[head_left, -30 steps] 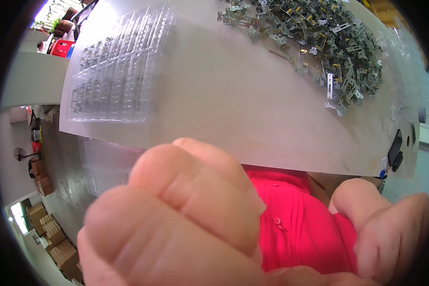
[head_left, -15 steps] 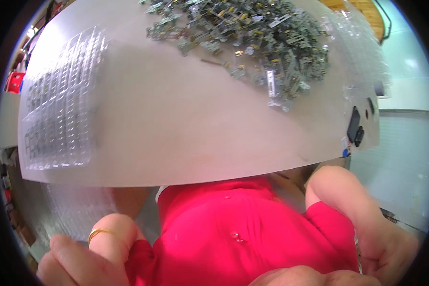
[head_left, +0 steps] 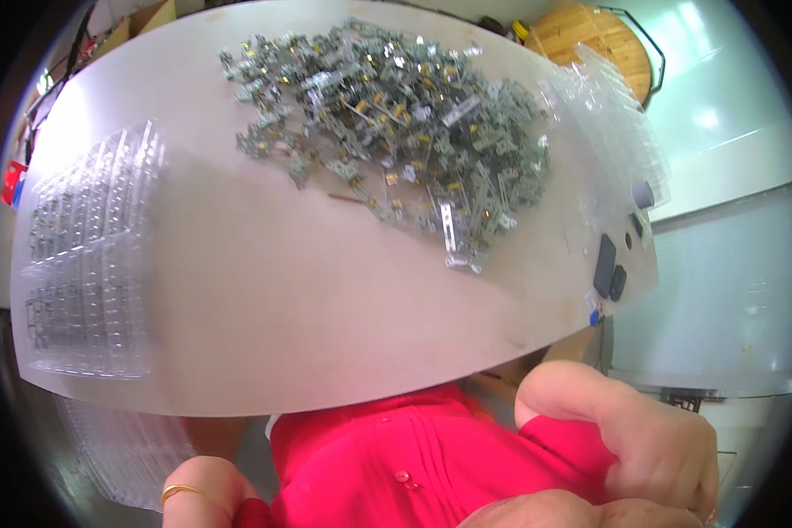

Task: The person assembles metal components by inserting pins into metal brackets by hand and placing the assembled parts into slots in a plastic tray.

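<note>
My left forearm [head_left: 204, 497], with a gold bangle on it, is raised at the lower left, and the hand is cut off by the bottom edge. My right hand [head_left: 682, 453] is held up at the lower right beside the red sleeve, well short of the table. Its fingers point down and are mostly hidden, so I cannot see whether they hold anything. Neither arm touches anything on the table. A large heap of small grey metal parts [head_left: 414, 114], some with brass-coloured pieces, lies on the pale table [head_left: 308, 308]. A bright flat strip [head_left: 450, 227] lies at its near edge.
Clear plastic trays [head_left: 88, 304] with rows of small pockets lie at the left, some pockets holding parts. More clear trays [head_left: 607, 132] are stacked at the right, near black items [head_left: 605, 266]. Below the table's left edge are other clear trays [head_left: 132, 449]. A round wooden stool [head_left: 590, 48] stands beyond.
The view has tilted up, showing more of the table and the whole heap. My left hand has passed out of the picture at the bottom. My right hand stays raised.
</note>
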`<state>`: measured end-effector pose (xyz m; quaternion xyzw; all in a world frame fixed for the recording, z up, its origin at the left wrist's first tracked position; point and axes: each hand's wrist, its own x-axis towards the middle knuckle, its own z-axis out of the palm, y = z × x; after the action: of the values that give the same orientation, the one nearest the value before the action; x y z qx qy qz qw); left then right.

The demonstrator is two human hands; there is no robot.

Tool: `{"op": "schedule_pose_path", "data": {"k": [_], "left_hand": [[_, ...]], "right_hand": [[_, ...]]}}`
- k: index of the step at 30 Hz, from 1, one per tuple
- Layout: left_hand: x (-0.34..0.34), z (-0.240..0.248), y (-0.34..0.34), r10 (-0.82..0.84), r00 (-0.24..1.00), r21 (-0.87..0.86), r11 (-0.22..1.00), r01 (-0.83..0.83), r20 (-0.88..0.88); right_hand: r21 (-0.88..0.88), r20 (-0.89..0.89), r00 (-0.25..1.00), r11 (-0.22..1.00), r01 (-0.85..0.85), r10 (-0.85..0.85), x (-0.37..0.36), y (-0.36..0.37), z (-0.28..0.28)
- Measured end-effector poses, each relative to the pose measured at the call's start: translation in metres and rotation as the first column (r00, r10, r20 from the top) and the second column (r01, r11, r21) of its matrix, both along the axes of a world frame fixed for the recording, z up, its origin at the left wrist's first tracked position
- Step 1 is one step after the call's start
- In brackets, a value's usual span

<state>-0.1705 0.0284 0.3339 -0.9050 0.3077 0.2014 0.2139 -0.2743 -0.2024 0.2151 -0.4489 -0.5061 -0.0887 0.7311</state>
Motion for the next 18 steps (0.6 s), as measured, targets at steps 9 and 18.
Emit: {"op": "schedule_pose_path", "data": {"k": [9,18], "left_hand": [[0.060,-0.121,-0.012,-0.742,0.426,-0.856,0.448,-0.259,-0.518],[0.066,-0.229,-0.001,-0.182,0.833,-0.853,0.102,-0.512,-0.522]], "right_hand": [[-0.384,-0.365,0.891,0.916,0.119,-0.269,0.047,-0.032,-0.051],[-0.638,0.602,0.249,-0.269,0.722,-0.759,0.155,-0.006,-0.158]]}}
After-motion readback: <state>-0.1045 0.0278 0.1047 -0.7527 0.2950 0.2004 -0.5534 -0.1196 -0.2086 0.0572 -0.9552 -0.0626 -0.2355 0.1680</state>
